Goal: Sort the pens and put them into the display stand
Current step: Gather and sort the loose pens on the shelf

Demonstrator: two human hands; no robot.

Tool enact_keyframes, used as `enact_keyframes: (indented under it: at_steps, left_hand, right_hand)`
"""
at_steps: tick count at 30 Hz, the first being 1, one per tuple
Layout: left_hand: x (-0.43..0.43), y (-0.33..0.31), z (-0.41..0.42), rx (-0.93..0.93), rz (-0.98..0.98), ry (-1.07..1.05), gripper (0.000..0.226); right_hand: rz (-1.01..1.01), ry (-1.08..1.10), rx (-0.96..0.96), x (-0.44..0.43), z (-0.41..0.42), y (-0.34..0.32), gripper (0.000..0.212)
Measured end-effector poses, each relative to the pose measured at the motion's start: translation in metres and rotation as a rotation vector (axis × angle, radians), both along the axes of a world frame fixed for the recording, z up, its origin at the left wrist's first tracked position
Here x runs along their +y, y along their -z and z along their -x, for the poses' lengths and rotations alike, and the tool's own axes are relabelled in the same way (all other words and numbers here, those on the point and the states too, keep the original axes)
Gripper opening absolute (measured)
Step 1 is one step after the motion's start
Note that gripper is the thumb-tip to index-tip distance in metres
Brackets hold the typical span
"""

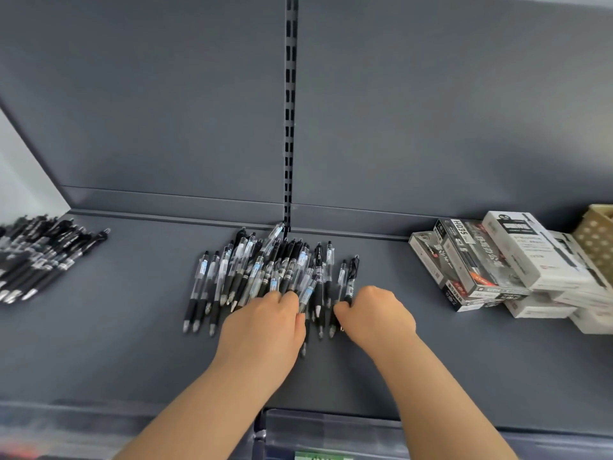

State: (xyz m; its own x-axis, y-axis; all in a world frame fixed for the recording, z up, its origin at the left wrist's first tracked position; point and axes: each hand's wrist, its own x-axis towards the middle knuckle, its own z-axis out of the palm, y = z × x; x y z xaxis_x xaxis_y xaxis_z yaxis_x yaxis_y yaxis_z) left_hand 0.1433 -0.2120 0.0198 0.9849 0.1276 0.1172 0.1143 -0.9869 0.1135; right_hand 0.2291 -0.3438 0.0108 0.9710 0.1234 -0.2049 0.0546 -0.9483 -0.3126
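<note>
Pens (265,270) lie heaped mid-shelf, their clip ends reaching the back lip below the slotted upright (290,111). The left hand (265,323) curls its fingers into the heap's near edge, gripping several. The right hand (374,313) pinches pens at the heap's right edge. Bare grey shelf (132,343) lies either side, with a second pen pile (43,257) far left and stacked pen boxes (497,260) right, both well apart.
</note>
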Motion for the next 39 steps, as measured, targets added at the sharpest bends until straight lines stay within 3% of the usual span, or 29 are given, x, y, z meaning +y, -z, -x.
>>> enact_keyframes:
  at_steps: [10,16,29,36,39]
  left_hand:
    - [-0.03,0.009,-0.044,0.146,-0.238,-0.068,0.024]
    - [-0.033,0.014,-0.053,0.16,-0.269,-0.058,0.023]
    - [-0.008,0.003,-0.019,-0.087,-0.14,-0.042,0.032]
    - [0.067,0.001,0.011,-0.256,-0.076,-0.091,0.026]
    - [0.116,-0.001,0.023,-0.241,-0.073,-0.098,0.03]
  right_hand:
    - [0.086,-0.105,-0.045,-0.005,0.022,-0.004,0.035]
    - [0.039,-0.102,-0.084,-0.008,0.019,0.001,0.037]
    - [-0.169,-0.04,-0.171,0.01,0.011,-0.002,0.028]
    - [-0.248,-0.141,-0.158,0.085,0.028,-0.016,0.027]
    - [-0.267,-0.177,-0.172,0.134,0.041,-0.022,0.028]
